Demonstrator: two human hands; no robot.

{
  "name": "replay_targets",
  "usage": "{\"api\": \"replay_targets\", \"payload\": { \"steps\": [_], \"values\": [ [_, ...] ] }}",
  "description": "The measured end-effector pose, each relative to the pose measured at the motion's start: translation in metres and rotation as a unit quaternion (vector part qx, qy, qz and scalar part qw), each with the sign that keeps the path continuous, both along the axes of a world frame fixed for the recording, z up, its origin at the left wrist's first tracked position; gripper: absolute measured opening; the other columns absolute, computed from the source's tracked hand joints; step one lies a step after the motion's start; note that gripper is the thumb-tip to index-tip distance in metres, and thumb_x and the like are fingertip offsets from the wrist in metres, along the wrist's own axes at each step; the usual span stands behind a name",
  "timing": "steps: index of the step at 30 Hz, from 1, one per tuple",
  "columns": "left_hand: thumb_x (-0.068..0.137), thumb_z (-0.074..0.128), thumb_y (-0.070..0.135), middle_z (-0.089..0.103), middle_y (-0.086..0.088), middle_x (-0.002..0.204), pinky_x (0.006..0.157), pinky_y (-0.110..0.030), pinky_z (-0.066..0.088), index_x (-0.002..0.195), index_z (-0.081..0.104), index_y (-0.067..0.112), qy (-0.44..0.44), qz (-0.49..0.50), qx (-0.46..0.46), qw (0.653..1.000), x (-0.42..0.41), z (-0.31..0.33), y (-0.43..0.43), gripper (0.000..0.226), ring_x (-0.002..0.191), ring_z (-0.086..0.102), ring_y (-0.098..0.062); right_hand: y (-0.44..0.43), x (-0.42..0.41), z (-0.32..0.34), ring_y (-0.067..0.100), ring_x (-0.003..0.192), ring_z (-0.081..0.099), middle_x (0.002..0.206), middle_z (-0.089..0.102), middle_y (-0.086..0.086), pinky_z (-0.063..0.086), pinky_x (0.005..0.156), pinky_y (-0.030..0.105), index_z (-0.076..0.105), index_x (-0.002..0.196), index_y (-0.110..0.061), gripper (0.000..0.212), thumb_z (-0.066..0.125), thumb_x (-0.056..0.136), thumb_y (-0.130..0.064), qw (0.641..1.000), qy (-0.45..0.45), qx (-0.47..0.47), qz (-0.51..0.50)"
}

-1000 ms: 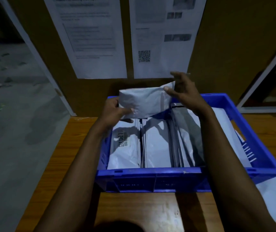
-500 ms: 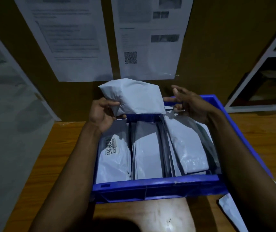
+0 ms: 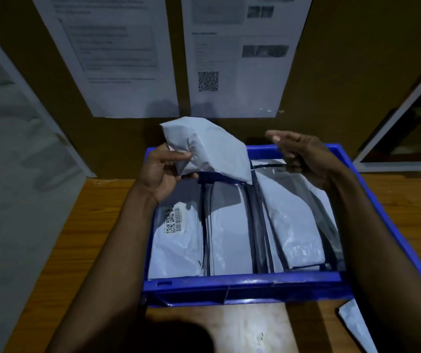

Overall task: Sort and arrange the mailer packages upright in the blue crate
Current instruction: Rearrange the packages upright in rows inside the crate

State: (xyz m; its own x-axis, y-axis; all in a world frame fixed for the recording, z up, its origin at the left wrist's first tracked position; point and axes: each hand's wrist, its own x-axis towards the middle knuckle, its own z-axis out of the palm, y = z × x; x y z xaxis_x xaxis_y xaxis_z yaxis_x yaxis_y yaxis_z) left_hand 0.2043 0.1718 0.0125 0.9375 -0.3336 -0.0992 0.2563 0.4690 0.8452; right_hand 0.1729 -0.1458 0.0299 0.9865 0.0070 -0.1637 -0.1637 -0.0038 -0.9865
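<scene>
Over the crate (image 3: 242,281), left hand (image 3: 161,171) pinches crinkly mailer (image 3: 209,149).

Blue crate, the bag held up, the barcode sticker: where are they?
blue crate (image 3: 242,281), head view, its front rim.
held bag (image 3: 209,151), head view, middle of its face.
barcode sticker (image 3: 172,220), head view, centre of the label.

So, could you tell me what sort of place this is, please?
Probably a parcel sorting station: mailers in a blue crate, instruction sheets with a QR code taped behind.

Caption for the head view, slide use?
Left hand grips a grey mailer over the blue crate; right hand open beside it.
</scene>
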Motion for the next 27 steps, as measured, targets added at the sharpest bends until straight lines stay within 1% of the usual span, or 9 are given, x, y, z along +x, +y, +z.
{"api": "replay_targets", "payload": {
  "steps": [2,4,6,9,11,13,16,23,27],
  "values": [
    [0.075,0.064,-0.005,0.064,-0.02,0.119,0.059,-0.037,0.055,0.126,0.061,0.003,0.004,-0.009,-0.031,0.999,-0.001,0.002,0.0,0.052,0.096,0.066,-0.037,0.006,-0.003,0.001,0.009,0.061,0.04,0.094,0.069,-0.005,0.038,0.049,0.02,0.063,0.138,-0.024,0.046,0.068,0.093,-0.035,0.999,0.03,-0.016,0.02],
    [0.059,0.08,-0.005,0.07,-0.015,0.11,0.058,-0.036,0.056,0.113,0.066,0.005,0.006,-0.021,-0.077,0.997,-0.004,0.003,-0.003,0.057,0.091,0.07,-0.033,0.017,-0.006,-0.003,0.009,0.064,0.055,0.12,0.072,0.0,0.041,0.049,0.02,0.056,0.141,-0.025,0.06,0.067,0.087,-0.046,0.996,0.067,0.004,0.066],
    [0.043,0.09,0.002,0.075,-0.01,0.101,0.06,-0.039,0.06,0.103,0.063,0.009,0.01,-0.03,-0.134,0.99,-0.007,0.003,-0.005,0.067,0.089,0.074,-0.031,0.026,-0.009,-0.005,0.008,0.06,0.056,0.101,0.074,0.0,0.032,0.045,0.022,0.061,0.129,-0.023,0.047,0.061,0.091,-0.05,0.989,0.077,0.046,0.118],
    [0.035,0.09,-0.004,0.076,-0.01,0.104,0.071,-0.054,0.062,0.104,0.059,0.012,0.045,-0.027,-0.195,0.979,-0.007,0.0,-0.006,0.077,0.098,0.074,-0.032,0.037,-0.01,-0.005,0.007,0.05,0.035,0.066,0.046,-0.001,0.018,0.047,0.025,0.073,0.094,-0.024,0.026,0.065,0.09,-0.048,0.982,0.057,0.089,0.155],
    [0.047,0.077,-0.005,0.076,-0.011,0.104,0.071,-0.051,0.062,0.105,0.066,0.011,0.047,-0.024,-0.194,0.98,-0.008,0.001,-0.007,0.062,0.097,0.074,-0.033,0.038,-0.009,-0.007,0.007,0.05,0.033,0.07,0.045,0.001,0.02,0.044,0.022,0.074,0.11,-0.016,0.036,0.075,0.084,-0.041,0.986,0.029,0.087,0.142],
    [0.053,0.07,-0.002,0.074,-0.011,0.105,0.068,-0.039,0.056,0.107,0.068,0.01,0.024,-0.014,-0.146,0.989,-0.008,0.005,-0.007,0.055,0.092,0.073,-0.032,0.035,-0.007,-0.005,0.009,0.058,0.052,0.085,0.063,0.009,0.04,0.046,0.019,0.069,0.128,-0.006,0.053,0.076,0.082,-0.031,0.992,-0.006,0.086,0.094],
    [0.071,0.063,-0.006,0.071,-0.007,0.091,0.049,-0.028,0.05,0.108,0.062,0.011,0.001,0.031,-0.034,0.999,-0.007,0.005,-0.006,0.04,0.075,0.069,-0.027,0.02,-0.008,0.0,0.019,0.09,0.07,0.115,0.076,0.012,0.056,0.073,0.03,0.074,0.121,-0.01,0.044,0.079,0.078,-0.022,0.996,-0.05,0.079,0.011],
    [0.086,0.063,-0.01,0.07,-0.011,0.11,0.071,-0.038,0.063,0.106,0.065,0.007,0.0,0.107,0.036,0.994,-0.002,-0.004,-0.006,0.026,0.106,0.067,-0.035,0.002,-0.02,0.005,0.002,0.06,0.061,0.079,0.077,-0.007,0.042,0.053,0.015,0.071,0.119,0.003,0.034,0.075,0.085,0.004,0.983,-0.165,0.014,-0.085],
    [0.099,0.057,0.026,0.064,-0.01,0.089,0.06,-0.039,0.059,0.098,0.065,0.016,0.038,0.108,0.058,0.992,-0.011,0.001,-0.006,0.013,0.082,0.061,-0.025,-0.001,-0.018,0.004,0.008,0.059,0.052,0.077,0.076,-0.006,0.036,0.053,0.02,0.076,0.109,-0.003,0.033,0.081,0.077,-0.008,0.977,-0.19,0.024,-0.095]
  ]
}}
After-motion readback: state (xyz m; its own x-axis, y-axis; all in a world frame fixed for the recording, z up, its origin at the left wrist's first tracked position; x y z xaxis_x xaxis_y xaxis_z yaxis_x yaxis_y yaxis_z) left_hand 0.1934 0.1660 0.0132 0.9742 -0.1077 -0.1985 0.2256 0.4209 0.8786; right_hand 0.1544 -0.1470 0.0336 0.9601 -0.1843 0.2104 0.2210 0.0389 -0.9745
